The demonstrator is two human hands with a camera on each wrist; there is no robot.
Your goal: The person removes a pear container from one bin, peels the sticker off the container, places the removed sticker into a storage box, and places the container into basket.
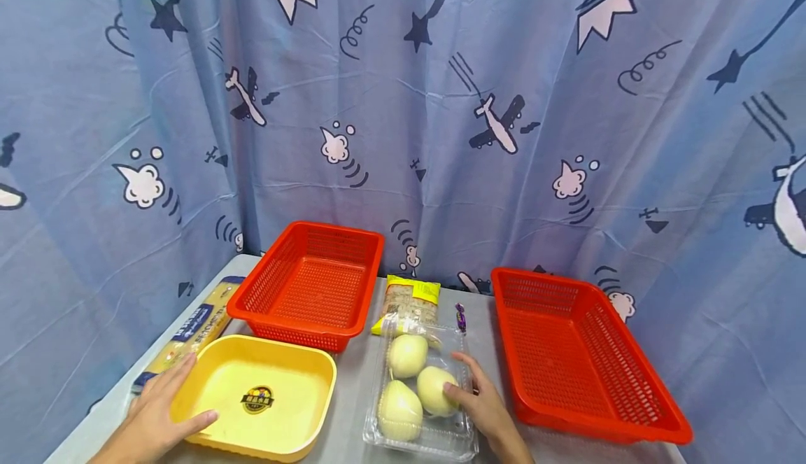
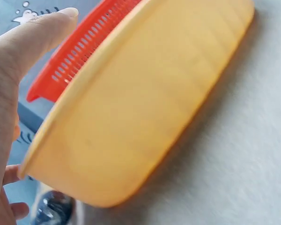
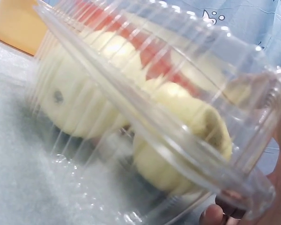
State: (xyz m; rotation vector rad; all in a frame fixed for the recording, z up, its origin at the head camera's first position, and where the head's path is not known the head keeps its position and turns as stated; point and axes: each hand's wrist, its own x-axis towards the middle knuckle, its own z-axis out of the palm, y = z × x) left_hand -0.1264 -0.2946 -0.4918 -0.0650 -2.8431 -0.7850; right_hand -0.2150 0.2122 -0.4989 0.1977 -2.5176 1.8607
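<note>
A clear plastic clamshell box holding three pale yellow pears lies at the front middle of the table. My right hand grips its right side, thumb over the lid and fingers round the far edge. In the right wrist view the box fills most of the picture, with part of the hand hidden behind it. To the left stands a yellow plastic basin with a round label on its floor. My left hand is at its left rim, fingers extended along the outside and thumb reaching over the near side.
Behind the yellow basin is a red slotted basket; another red basket stands at the right. A long yellow-and-blue packet lies along the left edge. Behind the pears are a yellow-topped bag and a small purple-wrapped candy. A patterned curtain hangs behind.
</note>
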